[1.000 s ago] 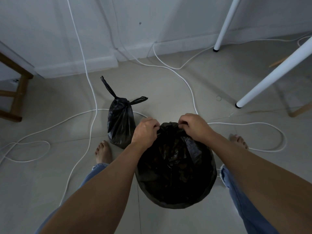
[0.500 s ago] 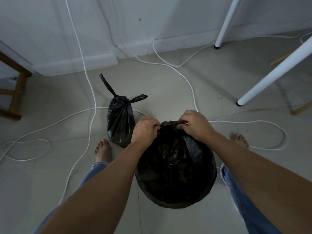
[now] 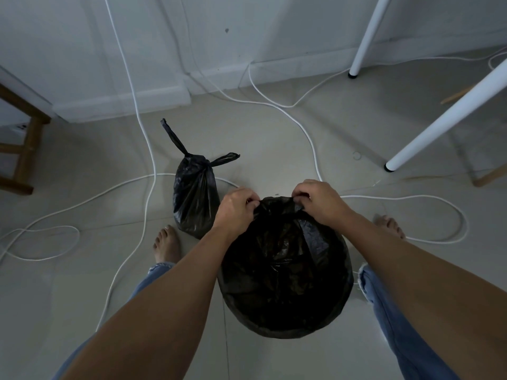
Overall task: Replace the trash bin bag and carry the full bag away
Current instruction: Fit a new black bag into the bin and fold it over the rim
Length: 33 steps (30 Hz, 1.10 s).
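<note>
floor (image 3: 274,138): two black bags (image 3: 285,270), two hands (image 3: 236,208) gripping one.

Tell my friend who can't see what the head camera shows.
The left hand and the right hand pinch the far edge of a big round black bag on the floor between bare feet. A smaller tied bag stands beyond it to the left, among white cables.

The bin bag (image 3: 285,270) is thin black plastic film, crinkled and glossy. The tied bag (image 3: 196,198) is the same creased film with a duller sheen. The floor (image 3: 274,138) is smooth matt tile. The cables (image 3: 397,197) have smooth white sheathing, and the legs (image 3: 450,117) on the right a smooth white coating. The stool (image 3: 27,152) at far left is brown wood. The jeans (image 3: 375,292) are blue denim, frayed at the hems.
</note>
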Motion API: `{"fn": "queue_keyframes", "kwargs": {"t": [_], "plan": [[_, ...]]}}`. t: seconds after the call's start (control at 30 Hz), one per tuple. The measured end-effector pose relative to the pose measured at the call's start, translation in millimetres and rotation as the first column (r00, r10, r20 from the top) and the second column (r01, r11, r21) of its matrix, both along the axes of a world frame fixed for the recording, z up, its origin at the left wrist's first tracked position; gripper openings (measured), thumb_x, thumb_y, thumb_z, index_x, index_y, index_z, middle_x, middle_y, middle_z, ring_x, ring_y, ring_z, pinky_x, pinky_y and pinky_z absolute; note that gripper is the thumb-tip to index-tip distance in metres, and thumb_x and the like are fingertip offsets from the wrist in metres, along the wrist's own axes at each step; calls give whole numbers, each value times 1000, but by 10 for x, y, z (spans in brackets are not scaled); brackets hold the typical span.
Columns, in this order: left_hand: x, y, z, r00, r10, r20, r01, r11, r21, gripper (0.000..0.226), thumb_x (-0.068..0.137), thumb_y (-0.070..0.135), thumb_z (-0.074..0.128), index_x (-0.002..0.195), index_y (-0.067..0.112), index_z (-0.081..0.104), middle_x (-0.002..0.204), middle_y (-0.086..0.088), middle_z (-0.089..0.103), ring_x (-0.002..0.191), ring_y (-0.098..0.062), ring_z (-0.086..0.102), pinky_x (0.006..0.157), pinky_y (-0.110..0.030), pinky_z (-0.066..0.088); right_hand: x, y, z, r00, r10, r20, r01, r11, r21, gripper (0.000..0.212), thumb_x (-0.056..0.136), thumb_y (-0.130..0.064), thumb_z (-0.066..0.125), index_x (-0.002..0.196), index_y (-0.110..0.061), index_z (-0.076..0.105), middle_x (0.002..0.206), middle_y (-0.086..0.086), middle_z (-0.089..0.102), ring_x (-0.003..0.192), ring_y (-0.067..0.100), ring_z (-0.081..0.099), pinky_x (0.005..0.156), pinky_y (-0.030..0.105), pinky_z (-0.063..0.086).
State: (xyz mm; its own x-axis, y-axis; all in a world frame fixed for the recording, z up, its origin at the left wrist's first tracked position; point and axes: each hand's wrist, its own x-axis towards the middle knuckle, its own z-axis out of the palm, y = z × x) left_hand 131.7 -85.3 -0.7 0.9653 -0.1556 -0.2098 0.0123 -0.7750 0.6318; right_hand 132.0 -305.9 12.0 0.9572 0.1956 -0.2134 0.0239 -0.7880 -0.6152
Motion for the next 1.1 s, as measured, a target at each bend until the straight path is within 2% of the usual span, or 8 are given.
{"fn": "queue_keyframes", "kwargs": {"t": [0.13, 0.23, 0.33, 0.53, 0.6, 0.7, 0.83, 1.1], "plan": [[18, 65, 12, 993, 75, -95, -78, 997, -28, 9, 92, 9, 64, 96, 12, 72, 90, 2, 72, 89, -16, 67, 83, -32, 54, -18, -67, 3, 994, -76, -84, 83, 993, 82, 11, 86, -10, 62, 93, -14, 69, 82, 2, 66, 75, 17, 58, 64, 23, 38], [-3, 81, 48, 993, 85, -80, -89, 995, -49, 13, 92, 5, 63, 101, 14, 65, 74, 15, 60, 79, -8, 59, 74, -20, 45, -38, -80, 9, 992, -81, -99, 91, 990, 104, 11, 87, -9, 61, 92, -18, 63, 75, 1, 64, 63, 13, 52, 58, 16, 37], [-33, 67, 60, 997, 53, -52, -55, 998, -38, 16, 93, 1, 60, 97, 14, 68, 70, 15, 60, 71, -4, 57, 68, -16, 45, -23, -49, -9, 997, -29, -72, 34, 997, 63, 15, 85, -6, 59, 88, -19, 65, 81, 4, 66, 71, 16, 56, 63, 21, 41], [-84, 54, 56, 998, -39, -40, 40, 998, 40, 19, 90, 12, 61, 100, 15, 77, 100, -1, 73, 92, -20, 68, 88, -32, 56, -18, -16, -33, 999, -8, -43, 8, 1000, 0, 19, 85, -5, 56, 90, -12, 73, 96, 6, 68, 90, 23, 61, 76, 26, 43], [-97, 41, 65, 996, -87, -35, 90, 993, 73, 18, 88, 24, 69, 101, 14, 76, 101, -1, 69, 95, -20, 66, 90, -35, 56, -28, 0, -12, 999, 16, -36, -17, 1000, -24, 12, 84, -18, 65, 91, -11, 72, 94, 5, 65, 87, 21, 59, 75, 27, 43], [-105, 18, 93, 987, -161, -16, 161, 970, 181, 23, 88, 25, 74, 105, 9, 74, 108, -6, 62, 108, -22, 58, 95, -36, 52, -31, 8, 6, 994, 73, -80, -79, 994, -78, 28, 76, -30, 76, 95, -12, 69, 98, 2, 58, 89, 17, 53, 76, 28, 42], [-135, -29, 109, 980, -197, -16, 192, 934, 301, 17, 97, 19, 62, 105, 6, 69, 109, -11, 66, 111, -29, 57, 91, -38, 48, -29, 0, -31, 990, 114, -83, -128, 972, -196, 23, 81, -26, 71, 99, -12, 69, 102, 8, 60, 99, 26, 56, 73, 26, 34], [-174, -90, 134, 980, -195, -47, 196, 875, 443, 19, 102, 22, 53, 111, 7, 61, 113, -13, 67, 111, -32, 60, 88, -40, 48, -49, -14, -13, 990, 60, -127, -89, 969, -229, 24, 82, -34, 69, 100, -18, 71, 98, 9, 69, 94, 28, 63, 79, 32, 47]]}}
